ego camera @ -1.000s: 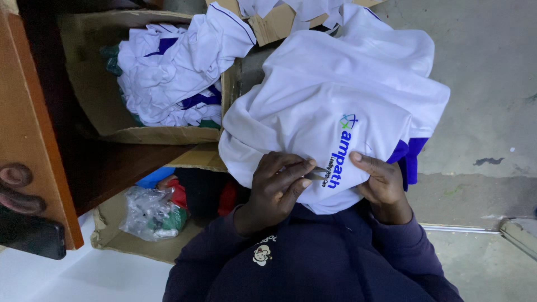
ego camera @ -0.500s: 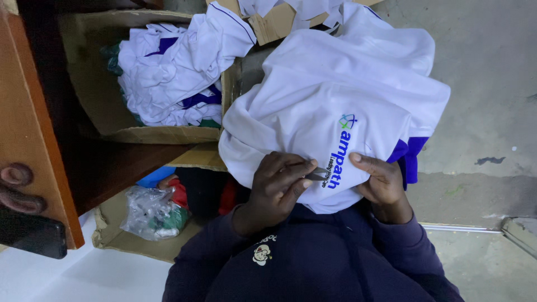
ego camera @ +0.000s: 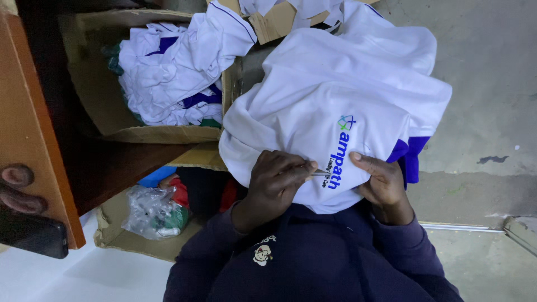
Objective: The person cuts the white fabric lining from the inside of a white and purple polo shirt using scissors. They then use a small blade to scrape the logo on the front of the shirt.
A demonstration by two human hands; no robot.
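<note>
Working at the blue lettering on a white polo shirt, held on the lap.

The left hand (ego camera: 275,183) is closed, its fingertips pinching a small metal tool (ego camera: 320,173) whose tip meets the embroidered emblem (ego camera: 339,152). What kind of tool it is cannot be told. The right hand (ego camera: 381,182) grips the folded edge of the white polo shirt (ego camera: 335,95), thumb flat on top beside the lettering. The shirt is bunched over the knees, above the concrete floor (ego camera: 481,72) and just beside a cardboard box (ego camera: 89,72) of similar shirts. This looks like fine work on the stitching, so the next move calls for taut cloth and a steady tool tip. Against the earlier frames almost nothing differs: both hands and the shirt sit as they did.
</note>
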